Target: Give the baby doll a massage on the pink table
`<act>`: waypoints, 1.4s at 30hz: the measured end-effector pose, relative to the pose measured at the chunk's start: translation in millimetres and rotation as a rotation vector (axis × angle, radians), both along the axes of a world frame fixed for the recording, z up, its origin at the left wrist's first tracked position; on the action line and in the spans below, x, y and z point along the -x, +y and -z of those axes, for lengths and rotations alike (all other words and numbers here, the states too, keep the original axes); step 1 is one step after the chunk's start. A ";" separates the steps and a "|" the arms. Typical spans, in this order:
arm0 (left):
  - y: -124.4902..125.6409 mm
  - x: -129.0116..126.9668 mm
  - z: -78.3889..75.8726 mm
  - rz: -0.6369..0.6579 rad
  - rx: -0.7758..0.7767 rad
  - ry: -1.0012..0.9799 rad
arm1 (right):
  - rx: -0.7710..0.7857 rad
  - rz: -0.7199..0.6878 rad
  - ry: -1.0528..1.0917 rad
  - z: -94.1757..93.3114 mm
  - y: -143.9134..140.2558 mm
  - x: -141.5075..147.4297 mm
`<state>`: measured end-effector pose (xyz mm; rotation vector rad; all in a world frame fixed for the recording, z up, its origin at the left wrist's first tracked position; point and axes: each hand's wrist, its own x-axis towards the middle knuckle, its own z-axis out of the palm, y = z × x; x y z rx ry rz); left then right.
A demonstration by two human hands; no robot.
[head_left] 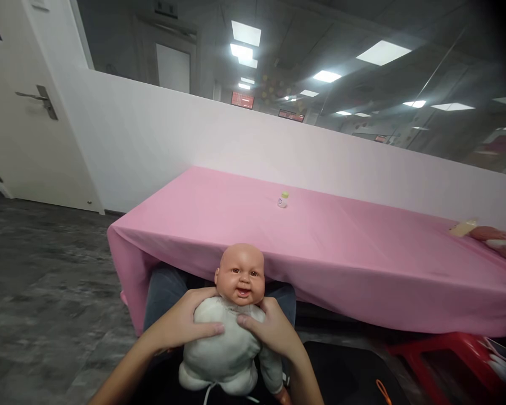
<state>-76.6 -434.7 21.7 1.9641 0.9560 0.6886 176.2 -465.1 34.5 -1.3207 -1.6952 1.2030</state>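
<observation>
Head view, from left to right: a white door (29,107) with a metal handle stands at the far left above the grey floor (42,304). Lower down, the left hand (185,323) wraps the baby doll (236,315) at its chest, thumb across the front of the white body, fingers (206,329) clamped around the side. The doll sits upright on the person's lap, facing the camera, its head just in front of the hanging edge of the pink cloth that covers the surface (320,236). The right hand (274,332) mirrors the grip from the other side, its fingers pressed into the soft torso just under the doll's chin. Further back on the surface, well apart from the doll, stands a small bottle (283,199) with a pale green cap. At the far right edge another person's hand (489,233) rests on the cloth beside a pale object too blurred to identify, and a red stool (442,354) sits below.

To hold the doll well, both hands should probably keep even pressure under the arms, so the heavy head stays upright and the soft body does not sag or twist.
</observation>
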 end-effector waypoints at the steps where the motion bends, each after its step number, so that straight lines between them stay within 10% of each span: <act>1: 0.1 0.1 0.7 -0.002 0.002 0.004 | -0.005 0.003 0.001 2.8 0.6 0.0; 42: 2.1 8.6 -12.1 0.116 -0.009 0.011 | -0.077 -0.084 0.077 15.6 3.9 -3.5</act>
